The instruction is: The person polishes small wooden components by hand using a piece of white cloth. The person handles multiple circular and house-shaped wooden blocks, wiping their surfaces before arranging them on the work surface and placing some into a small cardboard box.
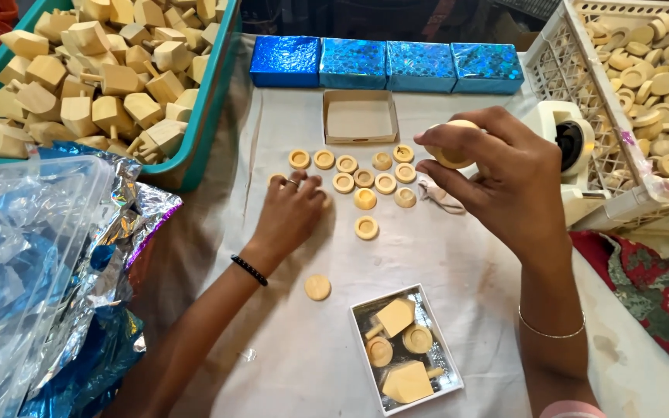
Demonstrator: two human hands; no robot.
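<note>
Above bare cloth [303, 364], right hand [505, 182] pinches a wooden disc [452, 155]; left hand [292, 213] rests flat.

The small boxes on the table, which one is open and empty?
The plain cardboard box just below the row of four shiny blue boxes. Those are closed, and the silver-lined box near the front holds wooden pieces.

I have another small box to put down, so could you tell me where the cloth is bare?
Bare cloth lies between the lone disc and the left forearm, and right of the open box. Crowded: the disc cluster near the left hand.
</note>
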